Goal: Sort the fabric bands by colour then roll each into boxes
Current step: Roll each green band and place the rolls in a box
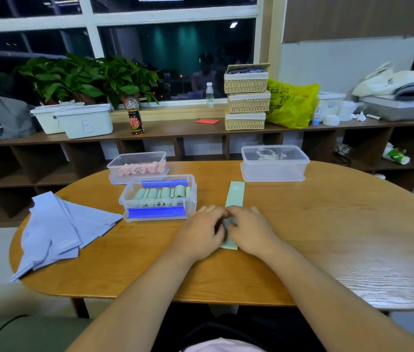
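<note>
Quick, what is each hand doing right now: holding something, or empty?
Left hand: fingers curled, pinching the rolled part of the green band.
Right hand: fingers curled, pinching the same green band.

left hand curled | right hand curled | both pinching green band

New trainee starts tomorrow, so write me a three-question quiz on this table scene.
1. True or false: the blue bands lie inside a box.
2. What colour is the band gripped by the left hand and the right hand? A pink, B green, C blue.
3. Fill in: the pink rolls' box stands ___ the green rolls' box.
Key: 1 false, they lie on the table; 2 B; 3 behind.
</note>
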A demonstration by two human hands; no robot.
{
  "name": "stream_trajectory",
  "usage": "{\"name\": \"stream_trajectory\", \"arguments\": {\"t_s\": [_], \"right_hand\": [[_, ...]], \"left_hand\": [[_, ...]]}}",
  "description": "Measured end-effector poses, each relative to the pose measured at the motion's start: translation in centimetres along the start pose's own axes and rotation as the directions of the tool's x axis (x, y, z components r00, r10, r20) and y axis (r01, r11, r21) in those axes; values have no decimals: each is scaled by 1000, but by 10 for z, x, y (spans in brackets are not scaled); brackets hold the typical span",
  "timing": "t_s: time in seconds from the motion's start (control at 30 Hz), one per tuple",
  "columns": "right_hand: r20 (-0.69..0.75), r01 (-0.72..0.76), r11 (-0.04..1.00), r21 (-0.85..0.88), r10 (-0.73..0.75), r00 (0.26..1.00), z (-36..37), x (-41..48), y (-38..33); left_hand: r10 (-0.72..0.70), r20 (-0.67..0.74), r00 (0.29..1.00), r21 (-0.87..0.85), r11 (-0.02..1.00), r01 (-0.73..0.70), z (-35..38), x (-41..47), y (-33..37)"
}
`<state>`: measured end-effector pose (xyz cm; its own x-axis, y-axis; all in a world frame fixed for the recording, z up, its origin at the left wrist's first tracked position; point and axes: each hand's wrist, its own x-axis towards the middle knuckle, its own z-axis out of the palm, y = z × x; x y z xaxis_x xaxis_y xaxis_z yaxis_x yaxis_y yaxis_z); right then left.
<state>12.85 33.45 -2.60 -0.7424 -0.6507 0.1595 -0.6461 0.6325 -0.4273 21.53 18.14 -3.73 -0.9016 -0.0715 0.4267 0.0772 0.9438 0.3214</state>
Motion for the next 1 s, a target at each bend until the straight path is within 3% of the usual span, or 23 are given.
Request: {"name": "stream_trajectory", "arguments": {"t_s": [0.1, 0.23, 0.37, 0.73, 1.0], "right_hand": [[-26, 21, 990, 143, -17, 1000, 3, -11, 17], [-116, -80, 997, -10, 78, 990, 1, -21, 28], [-59, -68, 997, -30, 66, 996, 2, -22, 28], [12, -45, 999, -1, 45, 999, -1, -15, 30], [-93, 19, 986, 164, -4, 996, -3, -32, 31]], "left_hand": [[-8, 46, 999, -3, 1000, 8, -1, -3, 0], [17, 62, 998, 23, 1000, -18, -2, -10, 2], [34, 81, 996, -51, 998, -30, -5, -17, 4], [127, 168, 978, -153, 983, -102, -14, -34, 8], [118, 156, 981, -133, 986, -97, -16, -35, 8]]}}
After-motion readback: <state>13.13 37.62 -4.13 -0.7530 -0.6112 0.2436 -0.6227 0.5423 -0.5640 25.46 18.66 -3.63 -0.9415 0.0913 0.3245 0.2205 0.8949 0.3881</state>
